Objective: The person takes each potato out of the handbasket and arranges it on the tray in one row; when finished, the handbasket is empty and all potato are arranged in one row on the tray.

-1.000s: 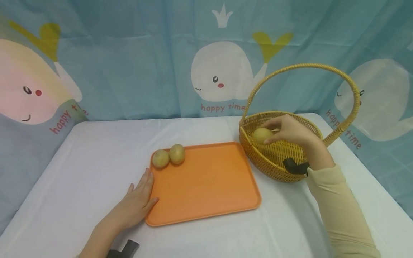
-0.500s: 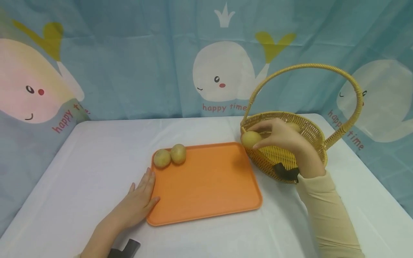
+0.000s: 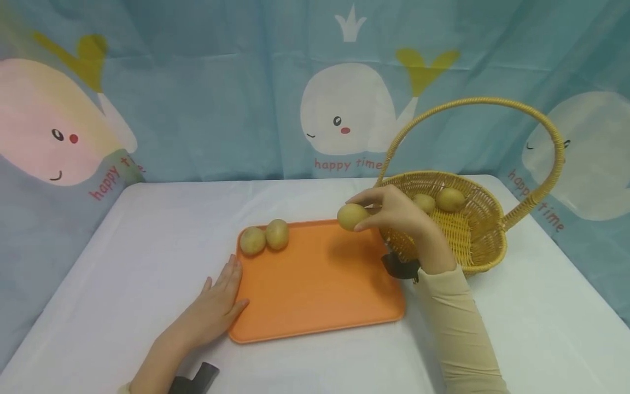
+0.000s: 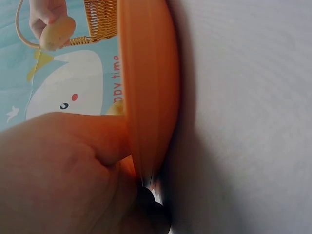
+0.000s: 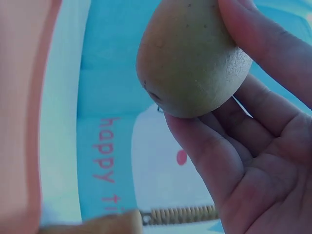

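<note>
My right hand (image 3: 394, 213) pinches a potato (image 3: 351, 217) between thumb and fingertips, above the far right part of the orange tray (image 3: 315, 284). Up close in the right wrist view, this potato (image 5: 190, 63) has smooth tan skin with small dark spots. Two potatoes, one round (image 3: 252, 241) and one beside it (image 3: 277, 234), sit side by side in the tray's far left corner. My left hand (image 3: 214, 306) rests along the tray's left edge, fingers straight, thumb over the rim. Two more potatoes (image 3: 450, 200) are visible inside the wicker basket (image 3: 496, 249).
The basket's tall arched handle (image 3: 556, 148) rises at the far right. A white cloth (image 3: 147, 262) covers the table. Behind it hangs a blue curtain (image 3: 221, 109) printed with whales. Black straps (image 3: 401, 267) sit on both wrists.
My right hand has lifted the potato out of the basket and carried it left over the tray. More potatoes in the basket have come into sight. My left hand stays on the tray.
</note>
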{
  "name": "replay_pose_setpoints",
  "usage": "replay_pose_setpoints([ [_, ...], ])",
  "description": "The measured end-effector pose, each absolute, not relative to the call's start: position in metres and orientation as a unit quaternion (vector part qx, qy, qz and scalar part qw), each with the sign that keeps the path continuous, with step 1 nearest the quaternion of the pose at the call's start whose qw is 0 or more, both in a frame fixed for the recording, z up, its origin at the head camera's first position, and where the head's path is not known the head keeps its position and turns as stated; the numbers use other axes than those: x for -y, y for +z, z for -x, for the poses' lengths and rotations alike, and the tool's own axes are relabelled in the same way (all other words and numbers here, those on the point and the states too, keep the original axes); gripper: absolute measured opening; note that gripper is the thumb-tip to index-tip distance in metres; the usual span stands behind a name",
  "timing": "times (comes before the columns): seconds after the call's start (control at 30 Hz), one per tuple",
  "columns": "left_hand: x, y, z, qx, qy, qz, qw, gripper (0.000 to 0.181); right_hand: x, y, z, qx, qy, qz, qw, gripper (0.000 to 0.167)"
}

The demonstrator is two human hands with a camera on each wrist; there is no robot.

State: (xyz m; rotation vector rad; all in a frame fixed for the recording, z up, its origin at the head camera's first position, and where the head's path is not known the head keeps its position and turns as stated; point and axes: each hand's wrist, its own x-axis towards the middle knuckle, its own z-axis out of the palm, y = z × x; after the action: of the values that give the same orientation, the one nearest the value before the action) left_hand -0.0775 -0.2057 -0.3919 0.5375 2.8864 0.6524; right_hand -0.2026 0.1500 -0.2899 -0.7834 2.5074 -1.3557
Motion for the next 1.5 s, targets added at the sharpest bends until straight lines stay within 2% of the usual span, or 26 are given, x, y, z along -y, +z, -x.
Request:
replay_pose_setpoints([
  [0.5, 0.199, -0.393, 0.075, -0.957, 0.219, -0.173, 0.078, 0.072, -0.100, -0.323, 0.218, -0.815, -0.506, 0.262, 0.106, 0.038],
  [0.8, 0.199, -0.391, 0.074, -0.958, 0.214, -0.178, 0.070, 0.071, -0.071, -0.348, 0.224, -0.829, -0.517, 0.166, 0.138, 0.034],
  [0.97, 0.200, -0.390, 0.077, -0.958, 0.213, -0.178, 0.071, 0.072, -0.066, -0.357, 0.227, -0.838, -0.510, 0.129, 0.147, 0.032],
  [1.33, 0.203, -0.391, 0.078, -0.958, 0.214, -0.180, 0.070, 0.072, -0.061, -0.366, 0.232, -0.838, -0.509, 0.110, 0.160, 0.032],
  [1.5, 0.203, -0.390, 0.078, -0.959, 0.211, -0.174, 0.072, 0.073, -0.061, -0.366, 0.233, -0.827, -0.519, 0.115, 0.186, 0.032],
])
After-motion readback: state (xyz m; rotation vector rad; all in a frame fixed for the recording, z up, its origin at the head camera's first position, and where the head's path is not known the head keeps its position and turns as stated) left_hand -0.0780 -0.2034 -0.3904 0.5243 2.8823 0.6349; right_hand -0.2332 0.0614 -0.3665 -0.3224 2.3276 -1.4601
